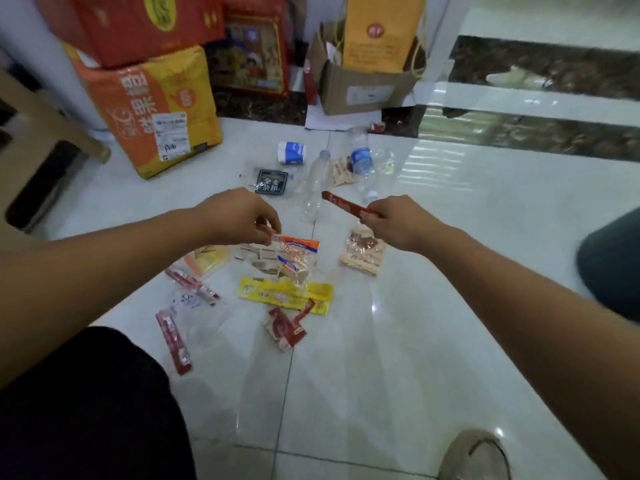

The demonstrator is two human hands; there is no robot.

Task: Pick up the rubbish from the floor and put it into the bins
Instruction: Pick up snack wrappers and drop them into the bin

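Head view: right hand (pixel 398 221) pinches a long red stick wrapper (pixel 348 204), lifted just right of the clear empty bottle (pixel 313 188). Left hand (pixel 239 216) pinches the corner of an orange-edged clear wrapper (pixel 294 252) below that bottle. More wrappers lie on the white tile floor (pixel 433 271); yellow wrapper (pixel 284 294) further below.

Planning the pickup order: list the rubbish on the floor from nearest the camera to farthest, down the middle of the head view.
Crumpled red wrapper → yellow wrapper → orange-topped clear packet → clear empty bottle → blue-and-white paper cup.
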